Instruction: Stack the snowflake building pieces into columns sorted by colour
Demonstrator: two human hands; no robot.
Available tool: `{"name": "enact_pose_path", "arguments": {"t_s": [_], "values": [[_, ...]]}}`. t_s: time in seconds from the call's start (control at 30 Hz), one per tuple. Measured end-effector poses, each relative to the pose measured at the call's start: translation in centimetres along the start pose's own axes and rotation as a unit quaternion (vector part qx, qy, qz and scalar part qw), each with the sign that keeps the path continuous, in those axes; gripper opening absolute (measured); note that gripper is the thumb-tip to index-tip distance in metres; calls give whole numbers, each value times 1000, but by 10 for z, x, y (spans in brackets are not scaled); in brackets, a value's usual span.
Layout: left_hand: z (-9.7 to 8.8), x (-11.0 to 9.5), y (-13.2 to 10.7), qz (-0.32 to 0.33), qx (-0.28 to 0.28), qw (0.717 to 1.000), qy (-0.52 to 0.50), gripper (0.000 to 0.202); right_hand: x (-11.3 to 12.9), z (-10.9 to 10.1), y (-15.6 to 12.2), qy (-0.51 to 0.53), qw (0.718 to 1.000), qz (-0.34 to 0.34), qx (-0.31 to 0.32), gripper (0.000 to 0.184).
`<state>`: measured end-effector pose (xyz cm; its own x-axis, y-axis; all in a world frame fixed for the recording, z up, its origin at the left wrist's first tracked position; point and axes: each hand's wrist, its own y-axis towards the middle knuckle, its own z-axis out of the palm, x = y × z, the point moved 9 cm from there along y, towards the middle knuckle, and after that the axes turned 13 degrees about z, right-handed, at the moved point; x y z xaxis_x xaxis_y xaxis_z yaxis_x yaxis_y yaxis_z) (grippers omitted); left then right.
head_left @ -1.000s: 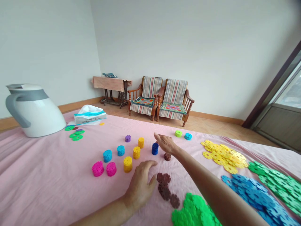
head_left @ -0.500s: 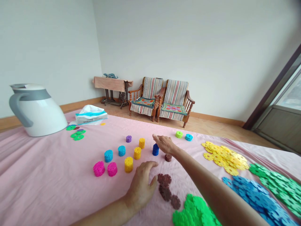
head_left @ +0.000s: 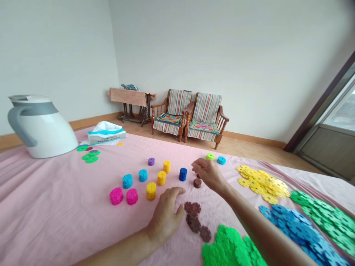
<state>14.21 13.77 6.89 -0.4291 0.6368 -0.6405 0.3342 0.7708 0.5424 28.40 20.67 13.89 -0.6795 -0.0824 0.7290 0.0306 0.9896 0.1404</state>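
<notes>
My right hand (head_left: 208, 173) hovers over the pink cloth with fingers loosely curled and apart, holding nothing, just right of a dark blue stack (head_left: 182, 174) and above a small brown stack (head_left: 197, 182). My left hand (head_left: 166, 216) rests flat on the cloth, fingers spread, beside several loose brown discs (head_left: 195, 219). Short stacks of discs stand in front of it: yellow (head_left: 151, 191), pink (head_left: 131, 196), light blue (head_left: 127, 181), purple (head_left: 151, 161).
Piles of loose discs lie right: yellow (head_left: 263, 183), blue (head_left: 296, 231), green (head_left: 330, 218) and bright green (head_left: 230, 249). A white kettle (head_left: 41, 127) and tissue pack (head_left: 107, 135) sit far left. Green (head_left: 210, 156) and cyan (head_left: 221, 160) stacks stand behind my right hand. Two wooden chairs (head_left: 191, 118) stand by the wall.
My right hand has let go of the dark blue stack and drawn back to the right, fingers curling. The left hand has stayed in place.
</notes>
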Motion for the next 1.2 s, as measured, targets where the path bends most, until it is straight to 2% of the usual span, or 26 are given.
{"name": "enact_pose_path", "arguments": {"t_s": [0.1, 0.2, 0.33, 0.47, 0.63, 0.73, 0.8, 0.9, 1.03, 1.2], "values": [[-1, -1, 1, -1, -3, 1000, -2, 40, -6, 5, -31, -20, 995, -28, 95, 10], [-2, -3, 3, -3, 2, 1000, 0, 40, -10, 12, -59, -50, 983, -65, 166, 22], [-3, -6, 5, 0, 9, 1000, 9, 41, -18, 21, -76, -65, 974, -75, 204, 39], [-2, -9, 5, 8, 16, 1000, 18, 40, -23, 29, -79, -89, 971, -81, 208, 33], [-2, -10, 6, 3, 25, 1000, 18, 40, -18, 29, -84, -113, 971, -107, 181, 19], [-2, -12, 6, 6, 31, 999, 16, 39, -21, 28, -82, -106, 976, -91, 168, 17], [-2, -12, 7, 10, 30, 999, 10, 36, -28, 30, -78, -72, 980, -55, 176, 16], [-1, -14, 9, 14, 30, 999, -4, 25, -39, 34, -70, 31, 982, 6, 188, 8], [0, -17, 12, 16, 34, 999, -25, 11, -37, 40, -67, 168, 967, 38, 189, 8], [0, -16, 12, -6, 42, 999, -26, 19, -25, 45, -75, 169, 973, 23, 158, 11]]}}
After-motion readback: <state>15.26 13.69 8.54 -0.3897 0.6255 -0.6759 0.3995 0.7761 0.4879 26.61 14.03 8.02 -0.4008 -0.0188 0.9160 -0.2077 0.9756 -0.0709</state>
